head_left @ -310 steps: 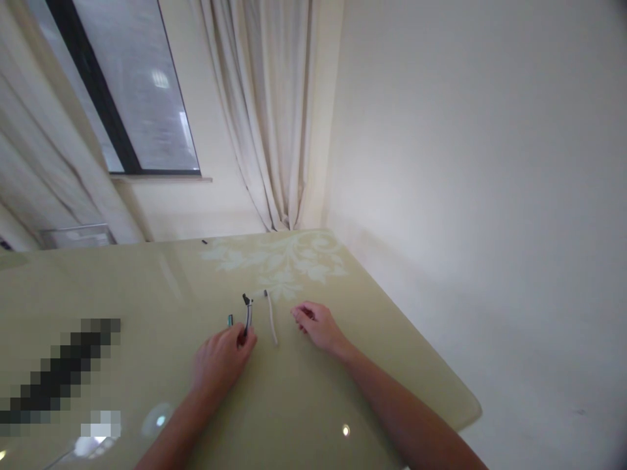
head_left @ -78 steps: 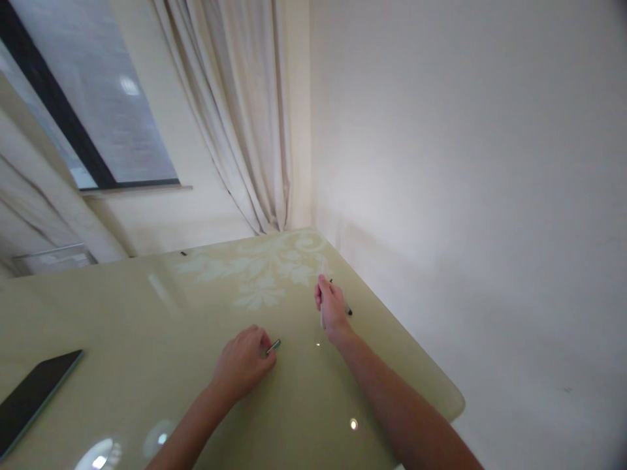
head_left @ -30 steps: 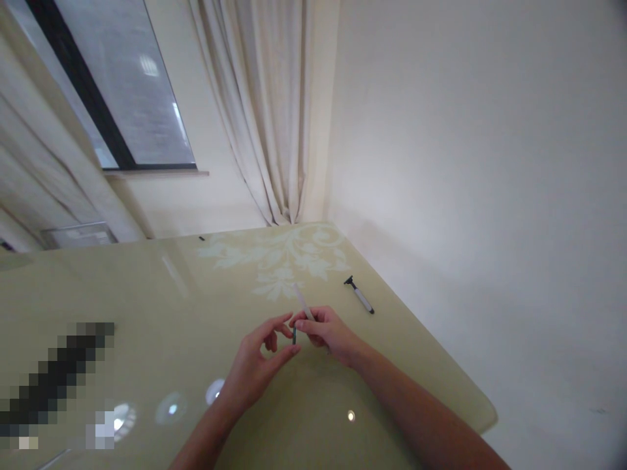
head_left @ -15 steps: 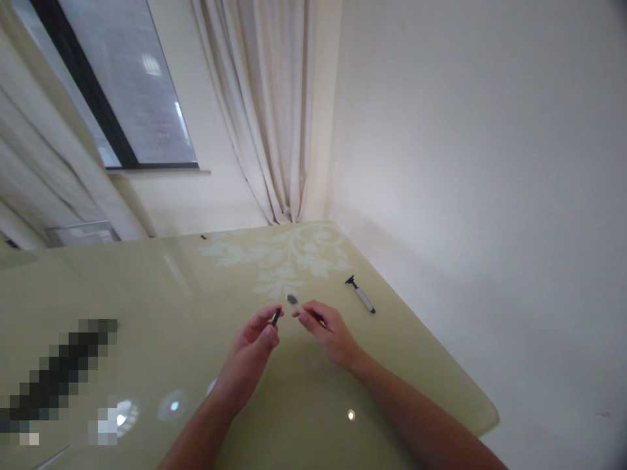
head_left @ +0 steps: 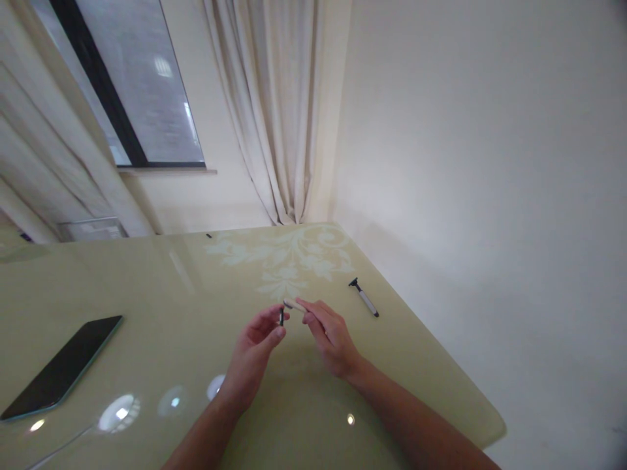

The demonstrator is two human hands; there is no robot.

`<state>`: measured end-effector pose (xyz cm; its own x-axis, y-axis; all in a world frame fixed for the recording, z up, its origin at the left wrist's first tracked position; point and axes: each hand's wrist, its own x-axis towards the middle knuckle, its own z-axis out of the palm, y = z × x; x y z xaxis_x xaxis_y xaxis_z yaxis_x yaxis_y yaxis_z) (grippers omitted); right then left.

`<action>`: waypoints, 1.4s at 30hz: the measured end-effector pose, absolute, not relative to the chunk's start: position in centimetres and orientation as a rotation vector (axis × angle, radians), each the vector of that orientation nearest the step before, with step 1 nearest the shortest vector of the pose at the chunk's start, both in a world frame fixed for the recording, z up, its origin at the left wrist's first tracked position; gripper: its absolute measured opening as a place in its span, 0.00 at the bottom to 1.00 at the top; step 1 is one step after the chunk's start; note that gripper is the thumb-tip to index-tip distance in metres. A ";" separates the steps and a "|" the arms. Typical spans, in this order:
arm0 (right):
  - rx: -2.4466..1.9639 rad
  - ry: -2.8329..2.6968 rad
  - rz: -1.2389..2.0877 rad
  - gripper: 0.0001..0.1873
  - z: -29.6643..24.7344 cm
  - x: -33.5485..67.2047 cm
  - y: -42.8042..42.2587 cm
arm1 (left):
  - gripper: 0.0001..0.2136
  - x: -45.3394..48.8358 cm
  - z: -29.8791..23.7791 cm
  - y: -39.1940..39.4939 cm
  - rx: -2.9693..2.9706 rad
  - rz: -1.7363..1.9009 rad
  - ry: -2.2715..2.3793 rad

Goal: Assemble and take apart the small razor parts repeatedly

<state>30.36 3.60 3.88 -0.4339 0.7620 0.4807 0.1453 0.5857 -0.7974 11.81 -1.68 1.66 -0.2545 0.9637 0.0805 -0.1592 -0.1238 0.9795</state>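
Note:
My left hand (head_left: 255, 349) pinches a small dark razor head (head_left: 281, 317) between thumb and fingertips, just above the glossy green table (head_left: 147, 294). My right hand (head_left: 327, 331) grips a pale razor handle (head_left: 292, 305), whose tip points left and almost meets the dark piece. The two hands are close together over the table's middle. A second razor (head_left: 363, 297), assembled with a dark head and light handle, lies on the table to the right of my right hand.
A dark phone (head_left: 61, 367) lies flat at the left. The table's right edge (head_left: 441, 352) runs close to the white wall. A curtain (head_left: 279, 111) and window (head_left: 132, 85) stand behind the table. A tiny dark bit (head_left: 209, 235) sits near the far edge.
Over ten seconds the assembled razor went from the middle to the table's right side. Both hands lifted the handle and dark head; in the last half second the two pieces drew closer.

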 end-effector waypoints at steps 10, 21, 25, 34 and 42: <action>-0.772 -1.681 1.438 0.17 3.5 29.4 3.9 | 0.17 12.3 2.5 -2.5 1.697 1.513 1.548; -0.710 -1.468 1.856 0.19 3.3 29.6 4.1 | 0.20 12.1 1.6 -2.3 1.471 1.507 1.320; -0.722 -1.757 1.483 0.23 3.8 30.1 4.2 | 0.20 12.0 2.0 -2.2 1.338 1.527 1.315; -0.612 -2.210 0.921 0.22 5.0 31.2 4.1 | 0.22 11.2 2.6 -2.1 1.177 1.570 1.300; -0.611 -2.113 1.223 0.22 4.4 31.4 4.8 | 0.22 11.1 2.2 -1.9 1.141 1.538 1.267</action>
<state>31.40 4.76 4.45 -0.7043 0.6534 0.2777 0.0849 0.4659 -0.8808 11.11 -1.87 2.23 -0.2523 0.9574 0.1408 -0.0453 -0.1570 0.9866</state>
